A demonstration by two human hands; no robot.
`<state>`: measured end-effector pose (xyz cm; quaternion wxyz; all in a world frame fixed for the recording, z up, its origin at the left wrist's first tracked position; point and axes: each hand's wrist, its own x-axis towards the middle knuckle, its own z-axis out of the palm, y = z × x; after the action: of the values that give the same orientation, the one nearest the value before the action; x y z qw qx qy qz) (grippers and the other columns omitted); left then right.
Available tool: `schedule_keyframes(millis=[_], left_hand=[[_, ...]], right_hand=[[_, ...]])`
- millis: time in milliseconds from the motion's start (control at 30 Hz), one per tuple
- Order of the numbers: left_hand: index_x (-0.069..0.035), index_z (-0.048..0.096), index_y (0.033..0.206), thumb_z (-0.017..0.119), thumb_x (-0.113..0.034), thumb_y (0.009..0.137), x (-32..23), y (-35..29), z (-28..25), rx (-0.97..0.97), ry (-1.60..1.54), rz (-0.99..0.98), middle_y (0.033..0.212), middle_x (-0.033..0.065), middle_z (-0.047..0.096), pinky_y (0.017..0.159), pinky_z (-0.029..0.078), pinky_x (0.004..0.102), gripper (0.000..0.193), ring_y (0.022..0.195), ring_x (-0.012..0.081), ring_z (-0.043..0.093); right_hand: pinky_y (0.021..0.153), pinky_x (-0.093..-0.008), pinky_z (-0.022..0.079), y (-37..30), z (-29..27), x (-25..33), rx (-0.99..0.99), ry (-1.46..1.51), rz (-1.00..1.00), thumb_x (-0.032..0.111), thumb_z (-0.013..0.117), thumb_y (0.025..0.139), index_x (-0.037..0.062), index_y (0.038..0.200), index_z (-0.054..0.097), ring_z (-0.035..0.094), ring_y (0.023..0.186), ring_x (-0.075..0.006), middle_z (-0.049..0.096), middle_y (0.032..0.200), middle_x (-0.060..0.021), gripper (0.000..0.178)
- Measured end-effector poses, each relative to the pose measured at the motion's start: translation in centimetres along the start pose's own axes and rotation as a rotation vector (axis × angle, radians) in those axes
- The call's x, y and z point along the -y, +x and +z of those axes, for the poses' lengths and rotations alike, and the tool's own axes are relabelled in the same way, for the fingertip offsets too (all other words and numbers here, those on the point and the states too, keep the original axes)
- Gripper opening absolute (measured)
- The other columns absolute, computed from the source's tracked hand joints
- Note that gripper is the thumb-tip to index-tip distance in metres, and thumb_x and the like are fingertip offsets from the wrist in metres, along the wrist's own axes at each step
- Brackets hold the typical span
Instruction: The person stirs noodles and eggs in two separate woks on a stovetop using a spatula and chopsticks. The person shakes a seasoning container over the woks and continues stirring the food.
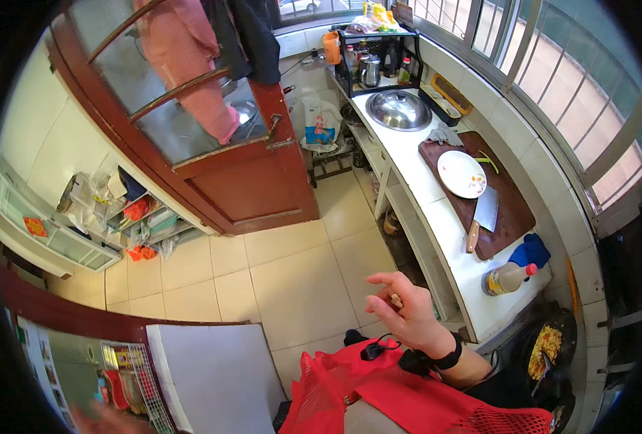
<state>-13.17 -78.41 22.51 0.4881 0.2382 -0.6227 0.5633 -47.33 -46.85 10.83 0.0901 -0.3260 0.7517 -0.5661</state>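
My right hand [405, 315] is raised over the floor beside the counter, a dark band round its wrist. Its fingers curl in toward the thumb, and what they hold, if anything, is too small to make out. At the lower left edge my left hand [108, 419] is smeared by motion, close to a wire rack [134, 372] of packets and jars. To the right of my right hand a bottle with a red cap [507, 278] lies tilted in view on the white counter [447, 217]. A wok [568, 334] at the lower right holds yellow, rice-like food [546, 347] and a metal utensil [546, 365].
A brown cutting board [512, 217] carries a cleaver [486, 210] and a white plate [460, 173] with food scraps. Beyond are a domed metal lid [398, 110] and a black shelf [350, 69]. A red-brown door [263, 192] stands left; a pale cabinet top [216, 369] is nearer.
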Motion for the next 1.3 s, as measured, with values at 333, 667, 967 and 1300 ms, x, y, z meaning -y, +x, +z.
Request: schedule_keyframes(millis=[333,667,967,1300], left_hand=[[-0.007,0.069,0.073,0.073,-0.026,0.077,-49.8,-8.5,5.3,1.353,-1.748,0.082,0.098,0.0087,0.065,0.081,0.047,0.0398,0.021,0.087,0.027,0.061],[-0.005,0.059,0.121,0.066,-0.028,0.081,-91.8,-11.4,20.5,1.822,-1.556,0.593,0.122,0.019,0.059,0.096,0.046,0.0408,0.046,0.113,0.036,0.056],[-0.005,0.057,0.123,0.061,-0.032,0.085,-118.3,-11.7,38.6,1.813,-1.25,0.622,0.118,0.0197,0.06,0.093,0.046,0.0428,0.047,0.108,0.0379,0.057],[-0.005,0.053,0.127,0.053,-0.036,0.088,-122.3,-20.2,52.7,1.746,-1.177,0.666,0.125,0.0182,0.054,0.098,0.04,0.043,0.05,0.115,0.0361,0.051]], right_hand=[[0.056,-0.0332,0.05,6.7,-5.2,-7.1,-0.21,-0.29,0.217,0.015,0.068,0.085,0.0054,0.102,0.06,0.063,0.063,-0.0263,0.062,0.072,-0.012,0.021],[0.059,-0.0388,0.051,17.1,-8.1,-20.8,-0.367,-0.617,0.718,0.02,0.068,0.083,0.0037,0.09,0.063,0.064,0.068,-0.0346,0.065,0.075,-0.0157,0.018],[0.054,-0.0493,0.047,30.1,-8.0,-32.8,-0.213,-0.586,1.266,0.021,0.057,0.088,0.0045,0.086,0.047,0.059,0.061,-0.041,0.061,0.068,-0.0217,0.019],[0.048,-0.0471,0.047,32.6,-9.2,-35.6,-0.098,-0.577,1.471,0.039,0.059,0.089,0.0023,0.087,0.045,0.061,0.054,-0.037,0.058,0.058,-0.0161,0.04]])
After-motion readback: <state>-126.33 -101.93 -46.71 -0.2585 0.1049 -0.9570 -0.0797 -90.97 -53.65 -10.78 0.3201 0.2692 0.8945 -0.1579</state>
